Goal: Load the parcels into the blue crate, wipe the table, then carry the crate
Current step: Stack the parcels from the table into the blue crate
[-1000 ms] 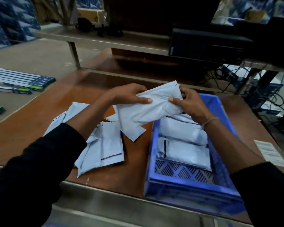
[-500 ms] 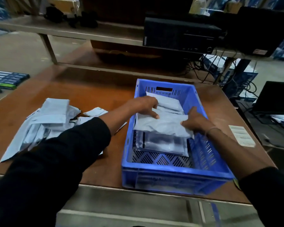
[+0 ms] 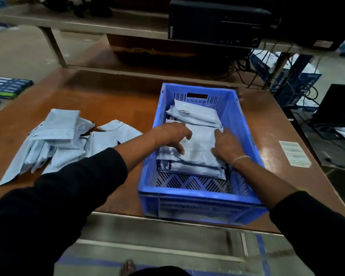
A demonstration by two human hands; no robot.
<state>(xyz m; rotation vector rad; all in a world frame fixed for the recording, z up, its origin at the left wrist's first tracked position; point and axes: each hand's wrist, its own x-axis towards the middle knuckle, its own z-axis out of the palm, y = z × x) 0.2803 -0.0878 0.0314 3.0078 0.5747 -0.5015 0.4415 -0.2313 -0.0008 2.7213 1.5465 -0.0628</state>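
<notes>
The blue crate stands on the brown table, right of centre. Several grey-white parcels lie stacked inside it. Both hands are down in the crate on the top parcel. My left hand rests on its left side, fingers spread and bent over the surface. My right hand presses on its right edge. Another parcel lies further back in the crate. A heap of loose parcels sits on the table to the left of the crate.
A paper label is stuck on the table at the right. Behind the table runs a shelf with a black computer case and cables. Flat boxes lie on the floor at the left. A dark laptop sits at the far right.
Both hands carried one parcel from above the table into the crate and laid it on the stack. The hands now lie flatter on it, lower in the crate.
</notes>
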